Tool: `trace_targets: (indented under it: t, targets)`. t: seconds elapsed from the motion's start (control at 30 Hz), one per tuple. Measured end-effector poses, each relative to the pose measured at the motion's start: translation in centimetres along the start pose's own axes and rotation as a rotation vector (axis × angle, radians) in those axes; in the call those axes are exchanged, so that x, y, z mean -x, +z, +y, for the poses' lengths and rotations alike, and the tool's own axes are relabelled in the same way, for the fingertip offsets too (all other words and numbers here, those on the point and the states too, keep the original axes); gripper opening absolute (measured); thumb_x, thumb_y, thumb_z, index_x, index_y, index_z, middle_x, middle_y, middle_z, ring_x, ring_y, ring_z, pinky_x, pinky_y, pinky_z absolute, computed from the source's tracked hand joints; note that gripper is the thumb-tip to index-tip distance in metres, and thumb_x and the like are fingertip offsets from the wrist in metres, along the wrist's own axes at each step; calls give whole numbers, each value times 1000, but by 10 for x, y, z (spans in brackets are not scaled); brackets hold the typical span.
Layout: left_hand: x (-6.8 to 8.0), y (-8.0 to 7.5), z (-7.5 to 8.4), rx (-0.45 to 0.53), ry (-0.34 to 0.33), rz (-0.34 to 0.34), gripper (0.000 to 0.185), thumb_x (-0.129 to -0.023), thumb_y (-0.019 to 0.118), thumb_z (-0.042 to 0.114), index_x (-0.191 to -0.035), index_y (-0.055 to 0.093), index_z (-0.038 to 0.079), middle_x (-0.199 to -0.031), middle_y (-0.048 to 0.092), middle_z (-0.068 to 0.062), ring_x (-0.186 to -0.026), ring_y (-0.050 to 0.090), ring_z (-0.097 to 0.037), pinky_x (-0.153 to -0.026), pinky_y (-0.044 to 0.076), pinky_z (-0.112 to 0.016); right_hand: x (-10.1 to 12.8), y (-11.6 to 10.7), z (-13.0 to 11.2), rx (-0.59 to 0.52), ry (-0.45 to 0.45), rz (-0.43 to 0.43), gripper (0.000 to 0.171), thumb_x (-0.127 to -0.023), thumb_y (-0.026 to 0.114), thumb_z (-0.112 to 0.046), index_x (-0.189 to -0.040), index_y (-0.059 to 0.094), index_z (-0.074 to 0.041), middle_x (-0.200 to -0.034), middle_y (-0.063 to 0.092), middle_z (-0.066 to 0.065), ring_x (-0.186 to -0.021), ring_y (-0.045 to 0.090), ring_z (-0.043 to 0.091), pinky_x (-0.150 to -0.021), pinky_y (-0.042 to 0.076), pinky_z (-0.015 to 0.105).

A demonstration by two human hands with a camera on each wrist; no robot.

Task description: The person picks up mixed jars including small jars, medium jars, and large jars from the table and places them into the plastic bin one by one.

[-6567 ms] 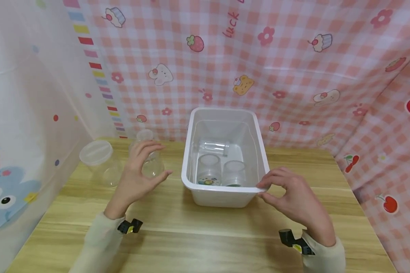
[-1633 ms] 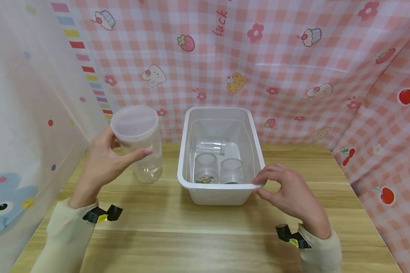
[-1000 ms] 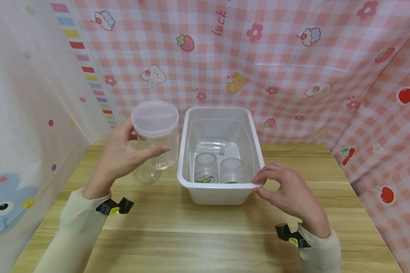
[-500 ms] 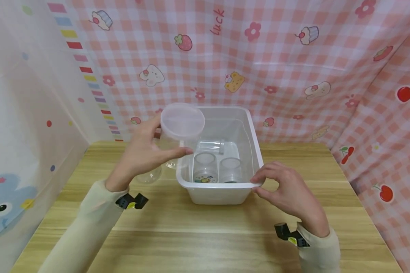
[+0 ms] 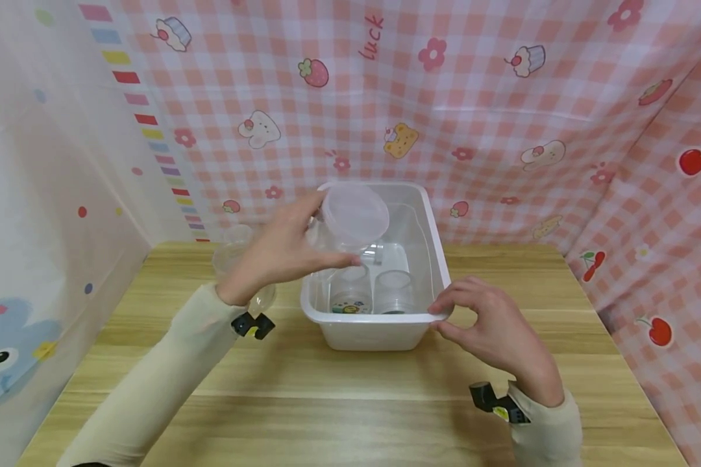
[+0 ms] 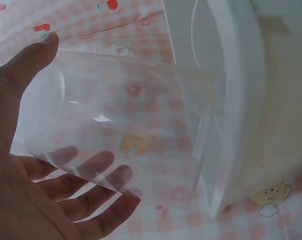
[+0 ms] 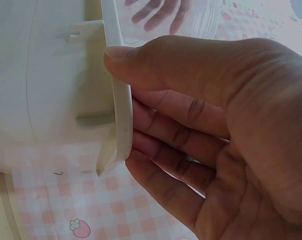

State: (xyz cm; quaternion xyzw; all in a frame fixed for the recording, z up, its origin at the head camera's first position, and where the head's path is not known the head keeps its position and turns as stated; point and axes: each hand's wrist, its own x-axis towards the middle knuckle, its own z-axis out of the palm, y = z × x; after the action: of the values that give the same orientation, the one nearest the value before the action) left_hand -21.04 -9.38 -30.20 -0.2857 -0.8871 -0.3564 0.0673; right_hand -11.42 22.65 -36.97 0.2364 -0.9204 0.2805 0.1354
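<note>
three jars (image 5: pixel 394 292) are in the bin (image 5: pixel 368 334); a fourth, the lidded jar (image 5: pixel 356 214), is over it, gripped by the left hand (image 5: pixel 286 250). right hand (image 5: pixel 493 324) pinches the bin's near right corner. bottle (image 5: pixel 264 298) on the table (image 5: pixel 362 402) looks like the last one out.

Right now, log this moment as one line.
left hand: holds clear jar over white bin | right hand: pinches bin rim | inside bin: three clear containers
</note>
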Motion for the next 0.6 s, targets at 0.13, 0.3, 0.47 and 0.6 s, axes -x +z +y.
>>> trace_targets:
  t: [0.13, 0.3, 0.47, 0.6]
  targets:
    - [-12, 1, 2, -89, -2, -52, 97, -67, 86, 68, -148, 47, 29, -128, 63, 9, -114, 61, -16, -96, 56, -40, 1, 0, 1, 6, -8, 9, 19, -77, 89, -15, -89, 77, -24, -93, 71, -15, -95, 65, 7, -85, 56, 36]
    - [-29, 1, 4, -174, -4, -118, 102, -69, 86, 66, -152, 44, 24, -135, 62, 1, -121, 60, -20, -101, 54, -43, 1, 0, 0, 5, -6, 6, 19, -78, 89, -16, -89, 77, -24, -94, 71, -14, -95, 65, 7, -85, 56, 37]
    - [-46, 3, 2, -258, -13, -175, 107, -70, 86, 64, -157, 38, 23, -144, 59, -5, -130, 58, -26, -107, 51, -48, 1, 0, 0, -8, 3, 1, 19, -78, 89, -15, -90, 77, -24, -95, 71, -14, -95, 64, 6, -85, 57, 37]
    - [-60, 7, -2, -346, -27, -234, 111, -71, 84, 67, -159, 34, 23, -151, 53, -7, -133, 56, -29, -106, 52, -51, 0, 0, 0, -11, 2, -2, 19, -78, 88, -14, -90, 77, -24, -95, 72, -14, -96, 65, 7, -86, 57, 38]
